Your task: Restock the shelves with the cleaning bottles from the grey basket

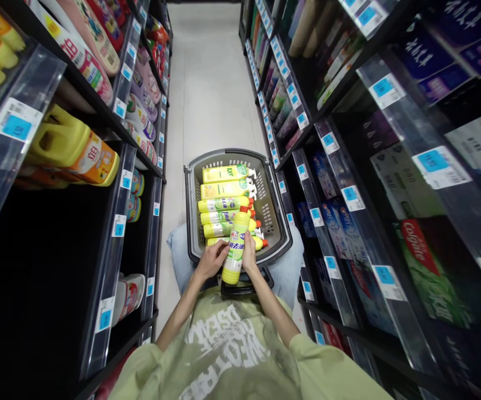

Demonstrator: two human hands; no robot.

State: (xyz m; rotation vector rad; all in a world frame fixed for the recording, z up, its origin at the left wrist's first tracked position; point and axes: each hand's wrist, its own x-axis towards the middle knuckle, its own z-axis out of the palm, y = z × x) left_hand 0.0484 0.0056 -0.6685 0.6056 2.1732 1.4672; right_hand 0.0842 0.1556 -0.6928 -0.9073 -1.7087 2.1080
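1. In the head view, the held bottle (235,250), yellow with a red cap, lies between the two hands, above the near rim of the basket (267,194).
2. Its long axis runs away from the person: the base points back to the torso, the cap reaches over the basket and leans slightly right.
3. The right hand (248,253) is against the bottle's right side, thumb along the label and the other fingers mostly hidden behind; it appears to carry the weight.
4. The left hand (213,258) is at the left edge of the label, fingers curled and bunched together. Whether they pinch the bottle or merely touch it, one cannot tell. Both hands are about equally near.
5. Inside the basket, the pump bottles (223,174) lie toward its far side and the lying bottles (219,218) nearer, all crosswise with their tops to the right, so the held bottle crosses their direction.
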